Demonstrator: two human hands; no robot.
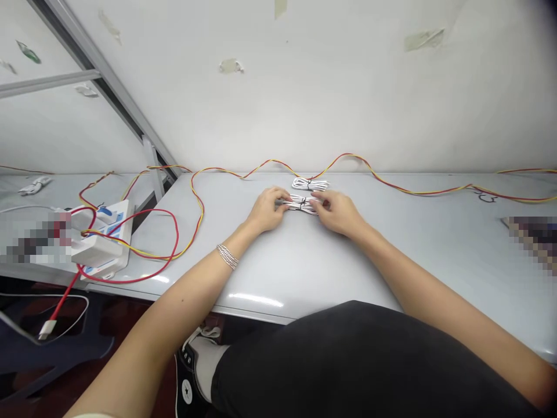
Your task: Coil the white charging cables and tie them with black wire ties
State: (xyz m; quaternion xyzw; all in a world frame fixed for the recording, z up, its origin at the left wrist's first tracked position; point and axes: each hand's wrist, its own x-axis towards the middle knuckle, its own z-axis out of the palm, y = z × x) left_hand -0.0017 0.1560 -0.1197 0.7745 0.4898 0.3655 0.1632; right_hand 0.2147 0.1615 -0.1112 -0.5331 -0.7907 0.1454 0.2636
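A coiled white cable bundle [301,204], bound with a black tie, lies on the grey table [304,261] between my hands. My left hand [266,210], with a silver bracelet at the wrist, grips its left end with curled fingers. My right hand [336,210] pinches its right end. A second tied white cable bundle [310,184] rests just behind, untouched, close to the wall.
A red-and-yellow twisted wire [391,184] snakes along the back of the table. A white power strip [104,244] with red cables sits at the left edge. A metal frame [108,87] leans at the left. My dark-clothed knee [369,360] is below the table's front edge.
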